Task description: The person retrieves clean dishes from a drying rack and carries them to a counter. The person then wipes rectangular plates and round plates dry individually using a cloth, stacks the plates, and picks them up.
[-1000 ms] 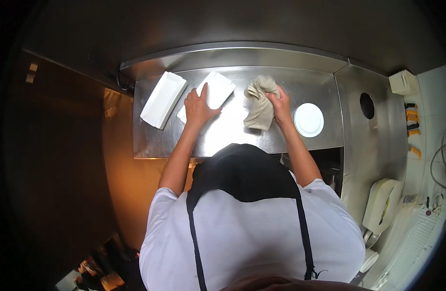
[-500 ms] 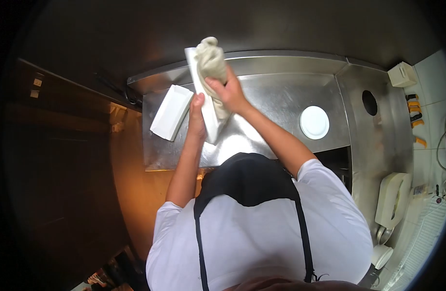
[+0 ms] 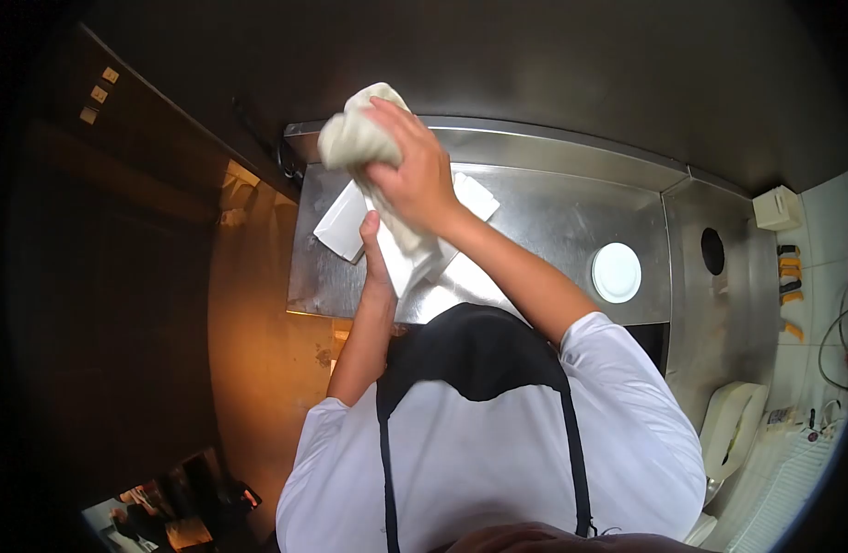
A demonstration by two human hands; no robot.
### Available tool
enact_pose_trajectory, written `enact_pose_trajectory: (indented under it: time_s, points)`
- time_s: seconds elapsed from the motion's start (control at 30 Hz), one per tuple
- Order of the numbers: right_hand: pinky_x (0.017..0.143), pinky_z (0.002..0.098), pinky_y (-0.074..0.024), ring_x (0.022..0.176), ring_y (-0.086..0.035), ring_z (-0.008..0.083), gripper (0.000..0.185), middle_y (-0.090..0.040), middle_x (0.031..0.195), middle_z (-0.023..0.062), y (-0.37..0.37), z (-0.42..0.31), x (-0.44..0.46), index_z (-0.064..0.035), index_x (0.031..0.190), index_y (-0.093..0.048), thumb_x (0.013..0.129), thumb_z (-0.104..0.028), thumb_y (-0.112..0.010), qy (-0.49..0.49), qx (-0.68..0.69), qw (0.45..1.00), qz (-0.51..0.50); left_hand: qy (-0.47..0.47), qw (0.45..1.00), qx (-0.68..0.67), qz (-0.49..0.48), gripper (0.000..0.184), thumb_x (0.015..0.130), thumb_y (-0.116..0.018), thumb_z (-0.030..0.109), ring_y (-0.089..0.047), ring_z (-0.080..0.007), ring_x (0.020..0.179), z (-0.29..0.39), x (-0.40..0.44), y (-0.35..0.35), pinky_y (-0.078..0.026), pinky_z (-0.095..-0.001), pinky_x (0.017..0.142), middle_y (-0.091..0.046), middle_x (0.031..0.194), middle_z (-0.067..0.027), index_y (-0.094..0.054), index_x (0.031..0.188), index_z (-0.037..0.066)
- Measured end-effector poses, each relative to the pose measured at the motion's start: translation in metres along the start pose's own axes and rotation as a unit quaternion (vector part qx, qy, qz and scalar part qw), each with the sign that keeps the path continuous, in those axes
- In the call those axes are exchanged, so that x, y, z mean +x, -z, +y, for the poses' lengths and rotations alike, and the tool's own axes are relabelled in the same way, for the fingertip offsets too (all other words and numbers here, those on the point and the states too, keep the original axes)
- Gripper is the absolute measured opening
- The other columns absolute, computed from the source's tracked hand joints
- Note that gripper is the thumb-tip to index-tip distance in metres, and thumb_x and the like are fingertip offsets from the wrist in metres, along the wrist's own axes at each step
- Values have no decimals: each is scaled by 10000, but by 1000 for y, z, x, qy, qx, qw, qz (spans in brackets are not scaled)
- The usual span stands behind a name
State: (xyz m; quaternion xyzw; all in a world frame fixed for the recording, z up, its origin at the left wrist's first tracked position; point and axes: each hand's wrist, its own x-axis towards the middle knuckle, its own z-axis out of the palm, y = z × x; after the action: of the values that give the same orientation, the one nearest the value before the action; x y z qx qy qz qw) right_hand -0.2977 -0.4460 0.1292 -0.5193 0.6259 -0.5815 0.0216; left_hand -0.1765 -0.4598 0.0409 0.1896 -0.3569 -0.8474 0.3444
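In front of me, my left hand (image 3: 378, 249) grips a white rectangular dish (image 3: 398, 275) by its side, thumb on top. The dish is tilted above the steel counter. My right hand (image 3: 415, 175) is closed around a bunched off-white cloth (image 3: 358, 138) and presses it over the dish, hiding much of it. Behind my left hand, another white rectangular dish (image 3: 339, 226) rests on the counter. A white edge (image 3: 477, 195) shows right of my right hand; I cannot tell which dish it belongs to.
The stainless steel counter (image 3: 544, 217) has a raised back edge. A white round plate (image 3: 617, 273) sits toward its right. Further right are a dark round hole (image 3: 712, 251) in the steel, a cream box (image 3: 776, 209) and orange-and-black handles (image 3: 790, 273) by the tiled wall.
My right hand and the cloth have moved toward the upper left across the dish. The held dish has turned and lowered. The camera view has shifted slightly.
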Motion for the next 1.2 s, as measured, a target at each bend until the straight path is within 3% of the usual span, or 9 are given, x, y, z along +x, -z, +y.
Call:
enact_pose_trajectory:
  time_s: [0.07, 0.2, 0.33, 0.5, 0.57, 0.6, 0.7, 0.83, 1.2]
  points:
    - [1142, 477, -435, 1357, -551, 424, 565, -546, 1508, 204, -1, -3, 12, -91, 1406, -605, 864, -207, -716, -163, 144, 976, -35, -33, 999, 13, -24, 800, 1015, -440, 559, -469, -290, 1430, -3, -5, 9, -380, -431, 1197, -460, 1561, -134, -281, 1632, 75]
    - [1093, 474, -478, 1320, -575, 441, 601, -545, 1488, 247, -40, 22, -47, 17, 1439, -523, 907, -214, -682, -79, 32, 996, 19, -87, 994, -31, 58, 766, 1020, -425, 550, -477, -286, 1417, 21, 7, 0, -370, -426, 1200, -462, 1562, -142, -336, 1604, 62]
    - [1064, 454, -504, 1293, -605, 411, 582, -570, 1475, 227, -39, 21, -103, -22, 1427, -553, 879, -142, -707, -102, 12, 991, -87, -95, 990, -90, 45, 779, 999, -441, 556, -572, -341, 1308, 43, 32, 29, -454, -464, 1119, -582, 1422, -200, -425, 1538, -5]
    - [1047, 366, -516, 1198, -674, 261, 503, -701, 1291, 153, -9, 44, -125, -27, 1379, -610, 892, -80, -722, -274, 166, 916, -241, -35, 985, 134, 99, 636, 974, -622, 410, -615, -263, 1222, 53, 60, 102, -478, -376, 1050, -659, 1301, -178, -549, 1454, 0]
    - [1015, 336, -522, 1130, -672, 179, 447, -726, 1212, 90, 2, 68, -140, -17, 1341, -638, 913, -102, -735, -295, 208, 914, -188, -123, 924, 354, 76, 600, 916, -745, 358, -618, -281, 1220, 42, 73, 124, -475, -362, 1055, -649, 1320, -194, -618, 1419, 58]
    - [1005, 334, -527, 1118, -681, 181, 440, -732, 1202, 88, 10, 77, -144, -17, 1336, -643, 915, -108, -734, -309, 230, 909, -162, -214, 778, 585, 79, 685, 806, -850, 359, -580, -333, 1283, 38, 81, 145, -441, -403, 1109, -596, 1392, -226, -643, 1411, 116]
    - [1000, 326, -527, 1101, -682, 171, 413, -731, 1190, 78, 40, 87, -146, -9, 1310, -656, 919, -114, -732, -375, 251, 889, -83, -173, 588, 786, 76, 759, 735, -873, 399, -512, -392, 1356, 31, 73, 140, -398, -468, 1151, -530, 1453, -251, -644, 1416, 153]
    - [990, 323, -520, 1101, -680, 169, 377, -732, 1190, 86, 68, 107, -150, -20, 1274, -683, 911, -111, -731, -395, 214, 893, -5, -133, 560, 817, 32, 837, 677, -887, 380, -463, -442, 1394, 12, 83, 163, -360, -526, 1173, -469, 1530, -257, -623, 1436, 146]
    - [1128, 397, -451, 1309, -604, 301, 521, -660, 1402, 128, 82, 151, -95, -127, 1265, -734, 772, 26, -660, -32, -134, 969, -203, -165, 530, 832, -2, 953, 679, -915, 492, -426, -445, 1435, -11, 102, 178, -349, -535, 1189, -441, 1563, -263, -575, 1471, 86]
